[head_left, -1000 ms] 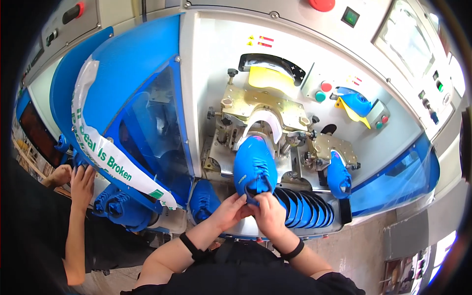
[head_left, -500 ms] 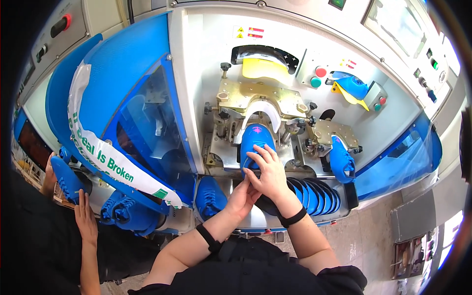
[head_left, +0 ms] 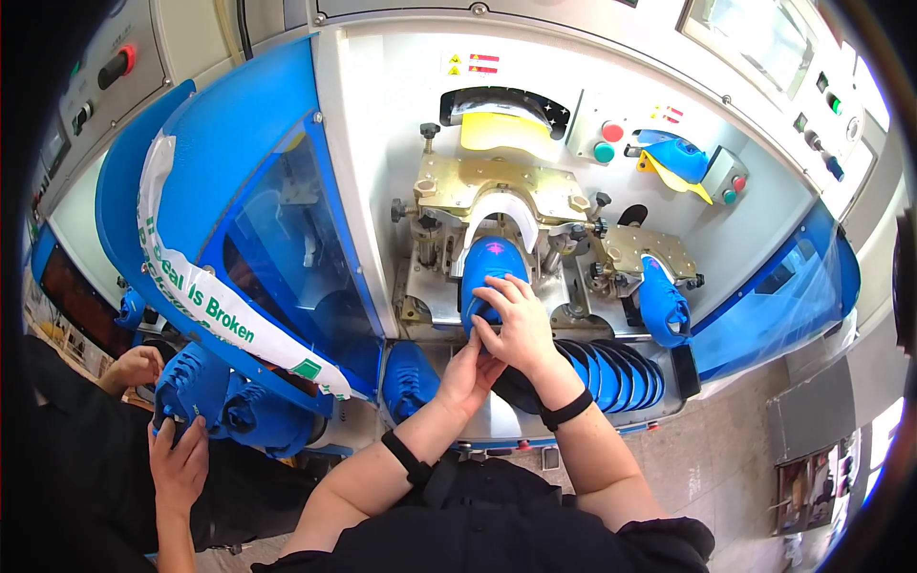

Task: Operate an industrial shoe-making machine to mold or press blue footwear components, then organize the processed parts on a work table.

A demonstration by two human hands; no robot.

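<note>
A blue shoe upper points toe-first into the metal clamp fixture of the machine, under its white curved pad. A small pink mark shows on its toe. My right hand lies over the top of the upper, fingers bent across its lacing area. At the heel end, my left hand grips from below, its fingers partly hidden behind the right hand. Another blue lace-up upper rests left of my left hand. Right of my hands stands a row of blue uppers with dark rims.
A second fixture on the right carries a blue upper. Red and green buttons sit on the back wall. A blue guard curves along the left. Beyond it a co-worker's hands hold a blue upper.
My hands stay on the upper at the fixture, with little shift. The co-worker has brought a blue upper lower and turned it, both hands now around it. The view has swung slightly.
</note>
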